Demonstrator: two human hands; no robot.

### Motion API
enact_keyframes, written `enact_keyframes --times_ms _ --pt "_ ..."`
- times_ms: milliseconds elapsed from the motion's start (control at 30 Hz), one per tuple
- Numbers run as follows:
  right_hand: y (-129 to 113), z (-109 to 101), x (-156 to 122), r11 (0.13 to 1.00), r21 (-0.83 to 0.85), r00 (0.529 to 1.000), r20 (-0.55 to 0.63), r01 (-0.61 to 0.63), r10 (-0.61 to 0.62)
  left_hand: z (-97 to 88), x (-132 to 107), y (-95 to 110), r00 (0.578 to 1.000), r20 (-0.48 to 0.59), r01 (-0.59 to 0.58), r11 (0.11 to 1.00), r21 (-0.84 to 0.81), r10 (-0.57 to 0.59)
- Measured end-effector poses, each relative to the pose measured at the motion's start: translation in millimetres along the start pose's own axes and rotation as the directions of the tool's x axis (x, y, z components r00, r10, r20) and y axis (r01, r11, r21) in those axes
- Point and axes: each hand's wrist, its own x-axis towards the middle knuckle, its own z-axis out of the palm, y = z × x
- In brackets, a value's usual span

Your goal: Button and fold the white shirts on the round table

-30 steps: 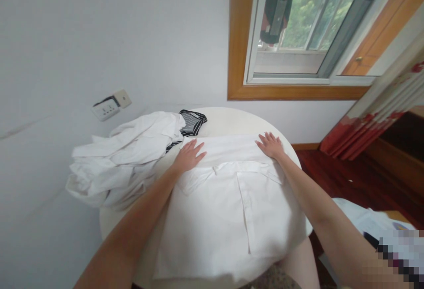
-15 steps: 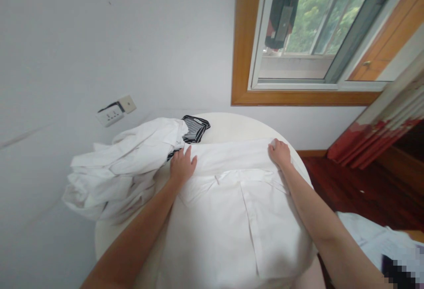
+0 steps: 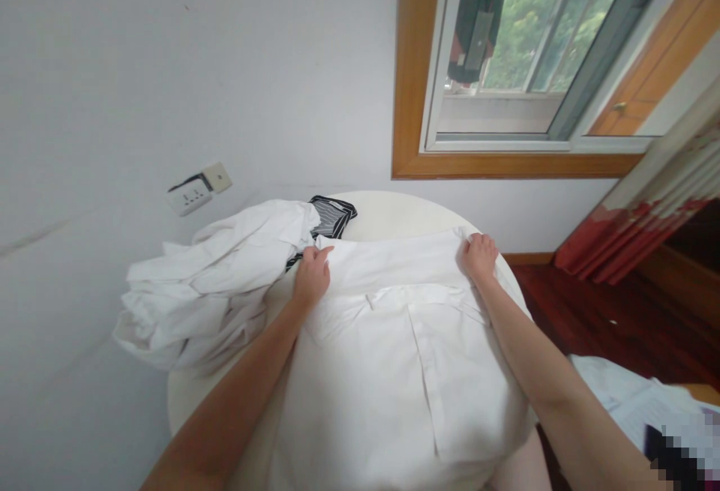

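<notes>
With left hand (image 3: 313,275), mostly closed, pinching the far left corner of one white shirt (image 3: 360,386); with right hand (image 3: 481,255), fingers curled inward, gripping its far right corner. Lying spread on one round white table (image 3: 399,210), front placket facing upward. At left, can see one heap of crumpled white cloth (image 3: 225,273), and partly under it one black-and-white striped garment (image 3: 333,220) with a small pale tag, too tiny to read. On the wall, can count two outlet plates (image 3: 192,197), side by side

Free tabletop (image 3: 399,214) beyond garment (image 3: 360,371), pile (image 3: 219,270) leftward
</notes>
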Motion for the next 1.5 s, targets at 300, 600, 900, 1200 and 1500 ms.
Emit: enact_keyframes --times_ms 300,600,900,1200,1500 --pt "-15 10 9 0.989 0.137 0.985 -0.153 -0.06 0.081 -4.4 17 -3 0.987 -0.143 -0.043 0.975 0.219 0.076" --pt "-27 16 12 0.979 0.2 0.984 -0.166 -0.033 0.067 -17.3 1 28 0.97 0.025 -0.242 0.966 0.097 0.241" --pt "-33 -12 -5 0.86 0.224 0.889 -0.096 0.458 -0.448 16.7 -25 35 0.89 0.393 -0.231 0.972 -0.045 0.23" --pt "-45 -31 -72 0.778 0.315 0.682 0.374 0.544 -0.629 18.4 -26 32 0.908 0.316 -0.263 0.961 -0.085 0.276" --pt "-45 -43 -86 0.805 0.315 0.729 0.346 0.503 -0.591 9.6 -17 41 0.916 0.31 -0.197 0.959 -0.206 0.255"
